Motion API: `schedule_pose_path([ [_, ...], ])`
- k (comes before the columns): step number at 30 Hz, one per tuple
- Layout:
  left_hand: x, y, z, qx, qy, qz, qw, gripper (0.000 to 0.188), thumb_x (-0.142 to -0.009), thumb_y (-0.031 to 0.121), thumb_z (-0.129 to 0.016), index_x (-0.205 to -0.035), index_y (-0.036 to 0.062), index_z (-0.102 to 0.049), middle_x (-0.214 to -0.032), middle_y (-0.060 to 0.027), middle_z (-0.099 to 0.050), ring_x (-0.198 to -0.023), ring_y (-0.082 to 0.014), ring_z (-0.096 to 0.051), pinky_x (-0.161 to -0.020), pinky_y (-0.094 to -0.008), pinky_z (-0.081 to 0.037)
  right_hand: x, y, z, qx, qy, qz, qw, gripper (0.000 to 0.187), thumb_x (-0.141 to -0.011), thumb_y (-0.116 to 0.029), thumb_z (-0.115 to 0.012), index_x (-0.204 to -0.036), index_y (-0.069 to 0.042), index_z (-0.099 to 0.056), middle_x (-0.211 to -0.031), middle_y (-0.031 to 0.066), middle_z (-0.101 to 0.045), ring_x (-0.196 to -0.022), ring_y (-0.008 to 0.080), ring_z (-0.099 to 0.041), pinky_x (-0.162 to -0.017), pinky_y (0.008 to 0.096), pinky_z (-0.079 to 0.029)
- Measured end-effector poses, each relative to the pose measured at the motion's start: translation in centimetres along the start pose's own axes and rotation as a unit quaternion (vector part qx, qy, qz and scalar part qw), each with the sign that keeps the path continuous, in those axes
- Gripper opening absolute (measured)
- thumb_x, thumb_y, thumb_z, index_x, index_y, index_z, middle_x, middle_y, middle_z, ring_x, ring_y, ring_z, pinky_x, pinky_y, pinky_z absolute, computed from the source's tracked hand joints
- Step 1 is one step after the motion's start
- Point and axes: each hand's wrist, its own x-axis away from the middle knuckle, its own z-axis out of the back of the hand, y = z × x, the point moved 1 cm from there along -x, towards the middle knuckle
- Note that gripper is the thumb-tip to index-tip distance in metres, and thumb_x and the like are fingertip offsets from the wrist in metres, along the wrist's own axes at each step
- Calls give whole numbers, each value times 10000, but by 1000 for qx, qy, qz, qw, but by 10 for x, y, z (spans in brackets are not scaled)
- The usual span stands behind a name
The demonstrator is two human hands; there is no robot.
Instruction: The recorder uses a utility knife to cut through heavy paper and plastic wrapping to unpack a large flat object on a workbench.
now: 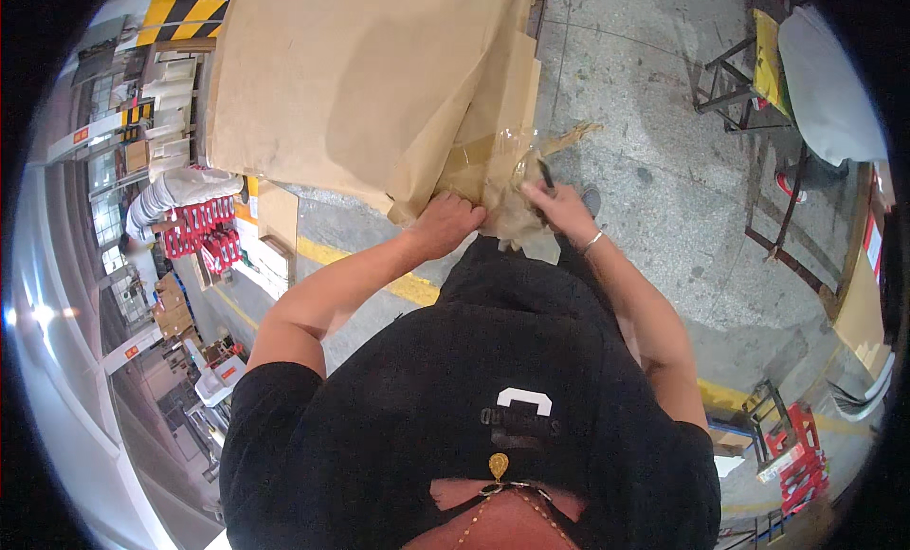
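Observation:
A large sheet of brown wrapping paper (pixel 284 85) covers a broad flat-topped load in front of me. At its near right corner the paper is crumpled and torn, with clear tape (pixel 471 155) across it. My left hand (pixel 444 225) is closed on the paper's near edge, fingers curled under. Just right of it, my right hand (pixel 565 214) grips a slim dark tool (pixel 545 174) pointing up against the torn flap (pixel 512 209). Its blade or tip cannot be made out. A ragged strip of paper (pixel 573 136) sticks out to the right.
Grey concrete floor (pixel 645 171) with yellow lines runs around the load. At the left, a person in a striped top (pixel 175 201) bends beside red parts (pixel 201 229). A dark metal frame (pixel 735 90) stands at the far right, with red racks (pixel 804 460) at the lower right.

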Motion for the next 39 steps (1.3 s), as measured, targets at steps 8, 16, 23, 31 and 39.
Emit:
schedule_pose_path([
  [8, -40, -16, 58, 322, -216, 166, 907, 361, -742, 338, -686, -837, 29, -527, -764, -97, -577, -740, -262, -585, -655, -367, -447, -4, 18, -5, 115, 55, 100, 987, 397, -682, -319, -696, -886, 14, -622, -783, 245, -598, -746, 370, -597, -692, 385, -470],
  [16, -174, -10, 63, 12, 101, 397, 912, 880, -743, 316, -684, -1404, 80, -153, -1376, -297, -221, -1181, -437, -387, -969, -441, -357, -55, -1, 33, -317, 156, -28, 935, 277, -853, -314, -563, -981, -88, -662, -598, -22, -532, -391, 70, -319, -363, 239, -256],
  [23, -187, -55, 46, 80, 62, 391, 915, 920, -688, 111, -628, -1417, 101, -67, -1349, -330, -227, -1121, -479, -424, -927, -470, -392, -116, -25, 27, -340, 135, 33, 930, 258, -835, -279, -564, -983, -88, -655, -650, -7, -529, -449, 93, -412, -379, 269, -299],
  [31, -169, -77, 77, 263, 133, 337, 894, 844, -692, 126, -552, -1412, 50, -118, -1218, -252, -489, -1091, -359, -515, -926, -370, -405, -164, -33, 30, -424, 11, -68, 903, 328, -788, -377, -649, -719, -75, -541, -517, -23, -414, -371, 77, -328, -338, 270, -219],
  [39, -160, -88, 76, 308, 140, 318, 886, 859, -682, 136, -549, -1407, 21, -102, -1220, -264, -484, -1121, -359, -499, -960, -366, -381, -183, -51, 35, -410, 70, 33, 909, 158, -679, -141, -734, -718, -61, -603, -563, 10, -516, -392, 71, -385, -352, 263, -261],
])
